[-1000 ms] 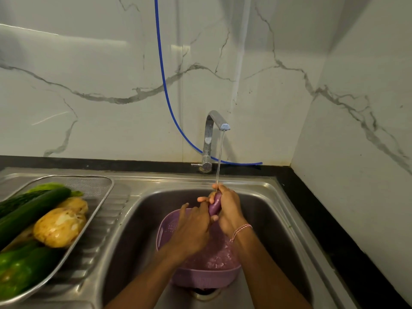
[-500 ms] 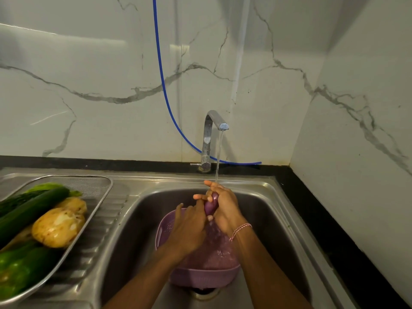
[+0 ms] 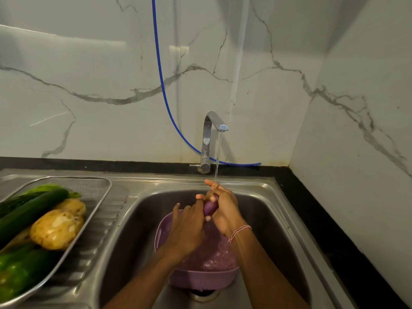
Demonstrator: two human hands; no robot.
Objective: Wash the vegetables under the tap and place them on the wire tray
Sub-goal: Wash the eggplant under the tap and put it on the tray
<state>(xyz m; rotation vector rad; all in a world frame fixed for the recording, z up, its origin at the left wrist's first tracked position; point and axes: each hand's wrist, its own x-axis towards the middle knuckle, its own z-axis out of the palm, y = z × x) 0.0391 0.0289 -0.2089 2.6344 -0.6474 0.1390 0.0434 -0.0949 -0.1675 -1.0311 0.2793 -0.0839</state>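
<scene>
A person rinses a small purple aubergine [image 3: 209,208] over a kitchen sink [image 3: 267,215] with both hands clasped on it. The right hand [image 3: 225,208] curls round its right side and the left hand [image 3: 189,224] wraps it from the left, so only a strip of purple skin shows between the two sets of fingers [image 3: 211,184]. The thin stream [image 3: 218,152] from the tap [image 3: 208,134] lands on the topmost fingers of the right hand, just above the vegetable and not squarely on its skin. The rinse would likely go best if the aubergine were turned in the grip and slid a little up into the flow, so that water reaches every side and the covered patches come bare in turn. Wet, smooth skin may slip, so a firm hold over the lilac colander [image 3: 200,281] directly below the fingers looks prudent. The wire tray [image 3: 89,182], well off to the left of the fingers on the draining board [image 3: 107,219], already carries a cucumber [image 3: 33,210], potatoes [image 3: 55,228] and a green pepper [image 3: 20,270].
</scene>
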